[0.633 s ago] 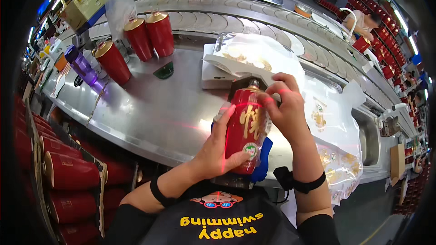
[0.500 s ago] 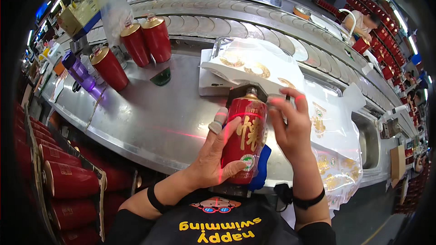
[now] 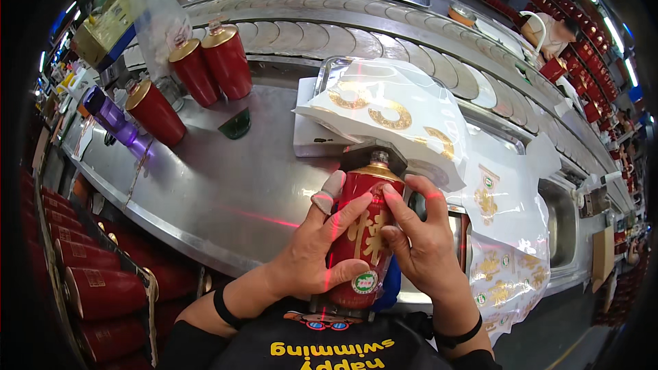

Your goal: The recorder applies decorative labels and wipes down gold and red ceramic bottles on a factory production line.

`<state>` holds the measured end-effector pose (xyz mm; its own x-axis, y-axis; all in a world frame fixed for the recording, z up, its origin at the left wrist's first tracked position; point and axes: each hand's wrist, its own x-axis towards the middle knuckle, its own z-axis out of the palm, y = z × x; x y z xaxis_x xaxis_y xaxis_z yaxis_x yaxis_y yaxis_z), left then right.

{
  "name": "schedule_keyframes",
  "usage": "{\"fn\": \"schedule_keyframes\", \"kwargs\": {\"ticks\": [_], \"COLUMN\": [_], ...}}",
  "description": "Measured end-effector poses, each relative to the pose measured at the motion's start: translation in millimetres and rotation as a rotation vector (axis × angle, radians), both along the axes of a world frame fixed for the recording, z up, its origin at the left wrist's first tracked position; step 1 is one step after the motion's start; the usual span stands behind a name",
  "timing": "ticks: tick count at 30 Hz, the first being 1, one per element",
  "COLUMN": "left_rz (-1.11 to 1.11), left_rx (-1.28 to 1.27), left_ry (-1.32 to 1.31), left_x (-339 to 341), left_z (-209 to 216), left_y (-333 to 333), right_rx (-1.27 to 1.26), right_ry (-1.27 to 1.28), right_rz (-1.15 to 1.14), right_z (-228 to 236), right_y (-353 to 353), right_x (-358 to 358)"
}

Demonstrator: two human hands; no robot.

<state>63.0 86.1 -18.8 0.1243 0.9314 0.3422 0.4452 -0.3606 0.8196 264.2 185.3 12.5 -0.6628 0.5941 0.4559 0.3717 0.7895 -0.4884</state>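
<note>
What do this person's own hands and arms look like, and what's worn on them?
Both are human hands, with no robot parts. The left hand has a pale, whitish covering on a finger; the right hand shows none. A narrow black band circles each forearm, left and right, below short black sleeves.

Btl point(image 3: 367, 253) red w/ gold lettering point(image 3: 378, 236), sheets point(image 3: 404, 89) wht w/ gold motifs point(image 3: 391, 120).
</note>
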Motion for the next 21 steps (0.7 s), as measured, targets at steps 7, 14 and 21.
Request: {"fn": "schedule_keyframes", "kwargs": {"ticks": [7,14,21], "left_rz": [-0.063,-0.126,-0.165], "left_rx": [-0.062,-0.061,-0.019], "left_ry": [-0.037,-0.269,-0.108], "left_x": [-8,-11,-10], "left_z": [-9,-24,-16], "left_y": [6,9,14], "right_rx": [-0.055,-0.053,-0.088], "right_ry": [-0.007,-0.059,-0.109], "right_rz": [0.018,0.025,0.008], "right_z": [0,0,1], "right_y": [0,-1,-3], "right_x": [2,1,4]}}
